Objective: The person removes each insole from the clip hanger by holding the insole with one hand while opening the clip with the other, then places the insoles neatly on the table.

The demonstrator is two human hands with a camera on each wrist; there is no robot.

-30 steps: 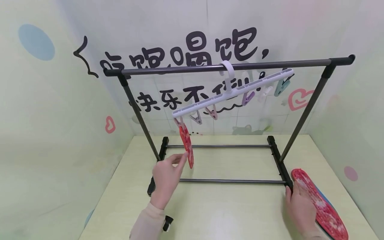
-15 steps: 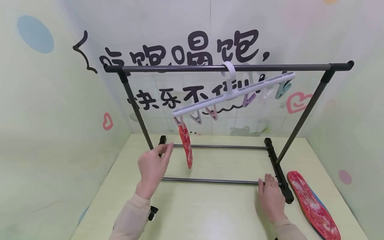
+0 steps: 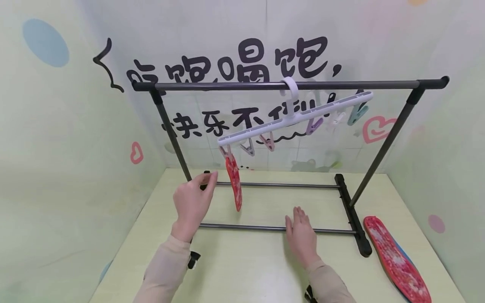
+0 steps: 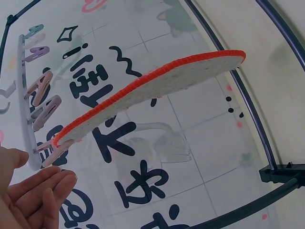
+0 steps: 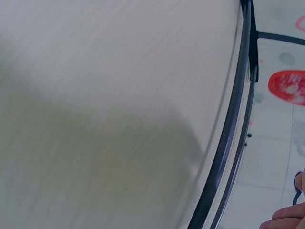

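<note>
A red marbled insole (image 3: 234, 183) hangs by one end from a pink clip (image 3: 225, 150) at the left end of a pale lilac clip hanger (image 3: 261, 131). My left hand (image 3: 191, 204) is just left of it, apart from the insole, fingers loosely bent and holding nothing. In the left wrist view, the insole (image 4: 157, 90) shows a pale underside with an orange edge, and my thumb and fingers (image 4: 52, 183) are spread below the clip. My right hand (image 3: 302, 240), fingers straight, is over the front lower bar (image 3: 250, 227). Another red insole (image 3: 398, 261) lies at the table's right.
The hanger hooks over the top bar (image 3: 227, 86) of a black metal rack, tilted down to its left. Several other clips, including a purple clip (image 3: 314, 126) and a teal clip (image 3: 357, 113), hang along it. The rack's right foot (image 3: 356, 227) stands beside the lying insole.
My left hand has let go of the hanging insole and drawn back left. My right hand has moved left, away from the lying insole and along the front bar.
</note>
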